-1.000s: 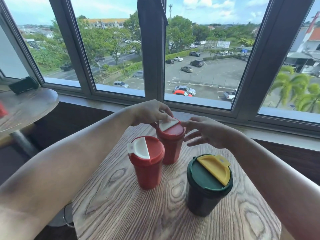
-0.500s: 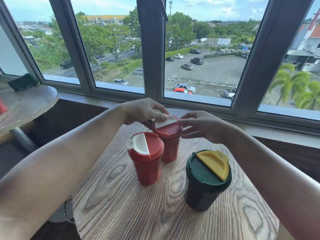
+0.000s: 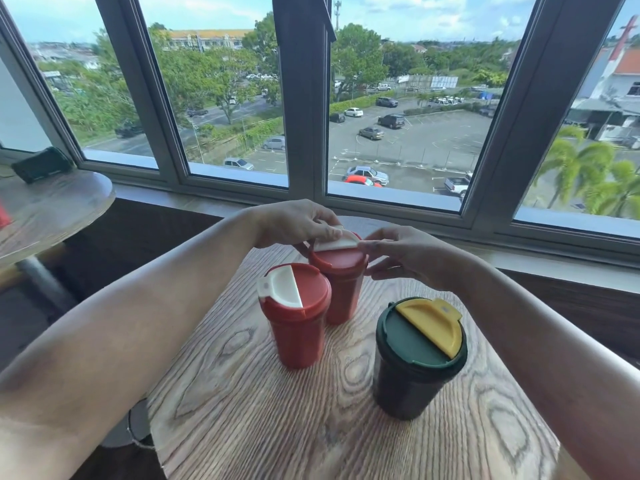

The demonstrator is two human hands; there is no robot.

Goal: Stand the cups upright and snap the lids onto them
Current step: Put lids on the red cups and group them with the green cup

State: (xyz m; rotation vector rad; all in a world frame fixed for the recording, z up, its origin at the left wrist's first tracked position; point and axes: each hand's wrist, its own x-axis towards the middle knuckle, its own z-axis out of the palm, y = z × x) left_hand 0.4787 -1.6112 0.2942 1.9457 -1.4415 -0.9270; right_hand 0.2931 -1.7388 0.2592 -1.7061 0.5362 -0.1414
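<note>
Three cups stand upright on the round wooden table [image 3: 277, 427]. The far red cup [image 3: 341, 292] carries a red lid with a white flap [image 3: 335, 244]. My left hand [image 3: 294, 225] pinches that lid from the left, fingertips on the flap. From the right, my right hand [image 3: 405, 252] touches the same lid's rim with its fingertips. The near red cup [image 3: 298, 336] has its red lid and white flap [image 3: 282, 285] on. At the right, the dark green cup [image 3: 412, 382] wears a green lid with a yellow flap [image 3: 431, 322].
A second wooden table [image 3: 52, 209] stands at the left with a dark green object [image 3: 41, 164] on it. A window sill [image 3: 519, 258] and large windows run behind the table. The table's near edge curves off at bottom left.
Both hands have stayed on the far red cup's lid, the right fingertips closing in onto its rim. The view has shifted slightly; the other two cups have not moved.
</note>
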